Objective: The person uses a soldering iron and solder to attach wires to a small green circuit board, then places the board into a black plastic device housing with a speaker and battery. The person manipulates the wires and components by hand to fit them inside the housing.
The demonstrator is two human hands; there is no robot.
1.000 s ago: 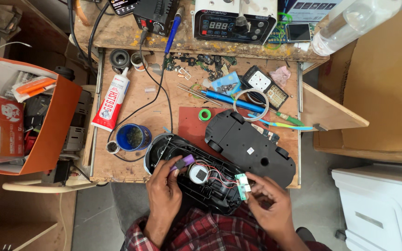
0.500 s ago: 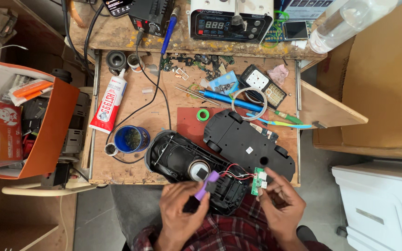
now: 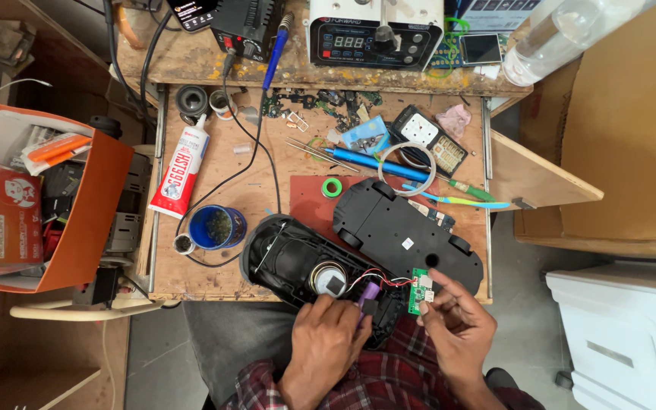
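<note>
Two hands: left (image 3: 328,338) grips one purple tool (image 3: 367,294); right (image 3: 457,323) one green board (image 3: 421,290).

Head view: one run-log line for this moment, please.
left hand: on purple part in open black casing | right hand: pinching green circuit board | black cover: on bench beside

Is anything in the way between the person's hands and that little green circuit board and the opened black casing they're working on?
Nothing visible is. The right hand already pinches the green circuit board at its fingertips, and the left hand rests on the near end of the open black casing, fingers at a small purple part. Thin wires link board and casing.
</note>
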